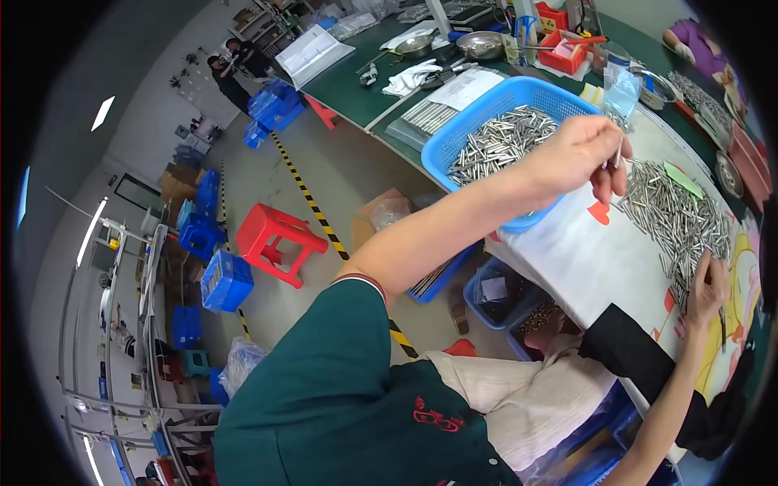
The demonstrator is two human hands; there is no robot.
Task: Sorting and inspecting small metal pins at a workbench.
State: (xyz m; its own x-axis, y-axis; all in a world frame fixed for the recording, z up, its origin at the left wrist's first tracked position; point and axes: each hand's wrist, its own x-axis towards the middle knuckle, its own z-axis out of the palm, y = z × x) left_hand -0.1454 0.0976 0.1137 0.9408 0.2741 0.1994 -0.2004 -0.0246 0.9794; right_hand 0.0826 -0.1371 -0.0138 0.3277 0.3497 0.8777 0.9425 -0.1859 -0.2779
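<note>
Head view: left hand (577,152) raised over the table, fingers pinched round a single thin metal pin (619,154), held upright just beside the blue basket (454,134) heaped with more pins. Right hand (707,285) laid flat, fingers spread and relaxed, gripping nothing, resting on the near edge of the loose pile of metal pins (673,215) scattered across the white table cover (583,259). Green slip of paper (683,179) lying on the pile's far side. Red plastic stool (271,240) standing on the floor, well apart to the left.
</note>
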